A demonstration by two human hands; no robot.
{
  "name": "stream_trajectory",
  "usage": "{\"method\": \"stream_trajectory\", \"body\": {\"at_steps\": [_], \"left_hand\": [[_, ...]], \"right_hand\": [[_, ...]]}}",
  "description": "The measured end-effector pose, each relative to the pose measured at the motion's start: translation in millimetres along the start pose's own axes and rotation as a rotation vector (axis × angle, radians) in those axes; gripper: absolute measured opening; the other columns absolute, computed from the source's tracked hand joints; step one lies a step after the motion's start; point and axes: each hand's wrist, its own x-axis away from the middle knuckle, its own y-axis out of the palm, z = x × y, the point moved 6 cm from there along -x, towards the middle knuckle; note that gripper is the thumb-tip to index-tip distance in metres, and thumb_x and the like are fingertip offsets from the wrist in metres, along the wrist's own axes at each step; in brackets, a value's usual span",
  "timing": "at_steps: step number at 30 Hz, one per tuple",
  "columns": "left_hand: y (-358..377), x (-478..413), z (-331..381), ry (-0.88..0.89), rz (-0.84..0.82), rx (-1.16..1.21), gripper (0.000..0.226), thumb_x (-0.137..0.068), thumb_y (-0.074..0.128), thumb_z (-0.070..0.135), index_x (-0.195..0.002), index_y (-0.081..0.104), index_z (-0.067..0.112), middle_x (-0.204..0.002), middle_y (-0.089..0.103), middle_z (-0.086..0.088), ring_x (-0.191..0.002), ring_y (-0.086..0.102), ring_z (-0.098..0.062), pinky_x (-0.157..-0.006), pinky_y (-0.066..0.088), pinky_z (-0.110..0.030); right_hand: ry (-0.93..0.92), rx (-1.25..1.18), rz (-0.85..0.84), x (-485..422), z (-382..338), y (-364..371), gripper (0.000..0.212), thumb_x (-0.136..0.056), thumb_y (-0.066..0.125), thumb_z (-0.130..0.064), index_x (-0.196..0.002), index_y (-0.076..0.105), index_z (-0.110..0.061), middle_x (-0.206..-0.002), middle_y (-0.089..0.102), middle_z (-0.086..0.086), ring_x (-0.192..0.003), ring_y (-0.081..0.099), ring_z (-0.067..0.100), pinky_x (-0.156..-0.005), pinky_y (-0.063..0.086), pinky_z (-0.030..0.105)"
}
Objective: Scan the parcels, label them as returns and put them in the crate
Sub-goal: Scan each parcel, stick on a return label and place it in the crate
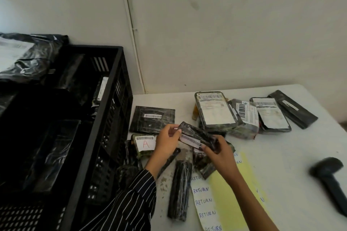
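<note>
Both hands hold one small black-wrapped parcel (195,137) with a white barcode strip above the table. My left hand (167,141) pinches its left end; my right hand (217,153) grips its right end. Under them lie several more black parcels, one marked with a red "A" (144,143) and a long one (179,189). A sheet of white "RETURN" labels (203,201) on yellow backing lies in front. The black crate (105,110) stands to the left with parcels inside. A black handheld scanner (330,176) lies at the right.
A row of labelled parcels (216,110) sits at the back of the white table (291,155), with a flat one (152,119) beside the crate. Black bags (28,58) are heaped behind the crate. The wall is close behind.
</note>
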Motion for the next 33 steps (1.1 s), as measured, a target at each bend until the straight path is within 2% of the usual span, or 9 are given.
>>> {"method": "stream_trajectory", "body": {"at_steps": [5, 8, 11, 17, 19, 24, 27, 29, 33], "left_hand": [[11, 46, 26, 0.065, -0.024, 0.118, 0.017, -0.094, 0.057, 0.020, -0.111, 0.058, 0.021, -0.106, 0.061, 0.010, -0.100, 0.056, -0.003, -0.084, 0.046, -0.016], [36, 73, 29, 0.007, -0.044, 0.213, 0.016, -0.094, 0.058, 0.021, -0.110, 0.057, 0.022, -0.109, 0.062, 0.007, -0.102, 0.058, -0.007, -0.086, 0.052, -0.024], [71, 93, 23, -0.084, -0.062, 0.331, 0.014, -0.093, 0.058, 0.017, -0.104, 0.057, 0.025, -0.109, 0.062, 0.002, -0.100, 0.061, -0.012, -0.079, 0.056, -0.025], [143, 116, 8, -0.229, -0.079, 0.426, 0.022, -0.091, 0.061, 0.016, -0.113, 0.060, 0.014, -0.104, 0.066, -0.006, -0.101, 0.064, -0.021, -0.079, 0.057, -0.034], [165, 119, 2, -0.264, -0.080, 0.423, 0.028, -0.091, 0.062, 0.017, -0.117, 0.060, 0.010, -0.106, 0.066, -0.010, -0.102, 0.064, -0.024, -0.079, 0.057, -0.036], [209, 126, 0, -0.267, -0.022, 0.432, 0.021, -0.091, 0.062, 0.016, -0.112, 0.059, 0.015, -0.104, 0.066, -0.011, -0.100, 0.063, -0.024, -0.077, 0.057, -0.032], [229, 126, 0, -0.269, 0.002, 0.439, 0.021, -0.091, 0.062, 0.013, -0.111, 0.060, 0.013, -0.103, 0.066, -0.012, -0.097, 0.064, -0.024, -0.079, 0.056, -0.033], [240, 123, 0, -0.268, 0.009, 0.434, 0.021, -0.091, 0.062, 0.012, -0.112, 0.060, 0.011, -0.103, 0.065, -0.012, -0.098, 0.064, -0.024, -0.080, 0.056, -0.034], [254, 115, 1, -0.250, 0.019, 0.426, 0.020, -0.091, 0.060, 0.008, -0.110, 0.059, 0.011, -0.101, 0.064, -0.012, -0.095, 0.063, -0.022, -0.080, 0.056, -0.033]], "right_hand": [[0.049, -0.370, 0.084, 24, -15, -44, 0.021, -0.089, 0.063, -0.017, -0.107, 0.054, -0.024, -0.098, 0.065, -0.010, -0.084, 0.064, -0.001, -0.067, 0.053, 0.015], [0.113, -0.446, 0.096, 33, -4, -67, 0.027, -0.091, 0.060, -0.021, -0.117, 0.055, -0.020, -0.098, 0.069, -0.002, -0.089, 0.066, 0.012, -0.076, 0.055, 0.030], [0.136, -0.453, 0.093, 44, 11, -93, 0.017, -0.092, 0.059, -0.021, -0.108, 0.061, -0.017, -0.089, 0.072, 0.004, -0.076, 0.064, 0.020, -0.073, 0.052, 0.040], [0.168, -0.416, 0.082, 60, 59, -147, 0.015, -0.095, 0.054, -0.023, -0.106, 0.063, -0.018, -0.091, 0.071, 0.000, -0.072, 0.063, 0.008, -0.066, 0.051, 0.021], [0.125, -0.296, 0.175, 64, 79, -172, 0.016, -0.096, 0.052, -0.027, -0.106, 0.062, -0.021, -0.097, 0.068, -0.003, -0.084, 0.062, 0.005, -0.071, 0.046, 0.015], [-0.022, 0.526, 0.625, 73, 131, -247, 0.038, -0.080, 0.073, -0.017, -0.109, 0.056, -0.001, -0.099, 0.056, 0.017, -0.089, 0.053, 0.033, -0.076, 0.041, 0.043], [0.142, 0.757, 0.565, 65, 172, -271, 0.062, -0.062, 0.084, -0.009, -0.111, 0.052, 0.011, -0.098, 0.052, 0.029, -0.085, 0.051, 0.044, -0.071, 0.042, 0.047], [0.279, 0.770, 0.441, 58, 196, -280, 0.068, -0.065, 0.083, -0.013, -0.119, 0.049, 0.012, -0.101, 0.051, 0.031, -0.090, 0.049, 0.044, -0.076, 0.039, 0.047], [0.438, 0.892, 0.255, 45, 216, -292, 0.048, -0.087, 0.061, -0.023, -0.125, 0.042, 0.000, -0.114, 0.052, 0.017, -0.103, 0.051, 0.032, -0.083, 0.037, 0.039]]}}
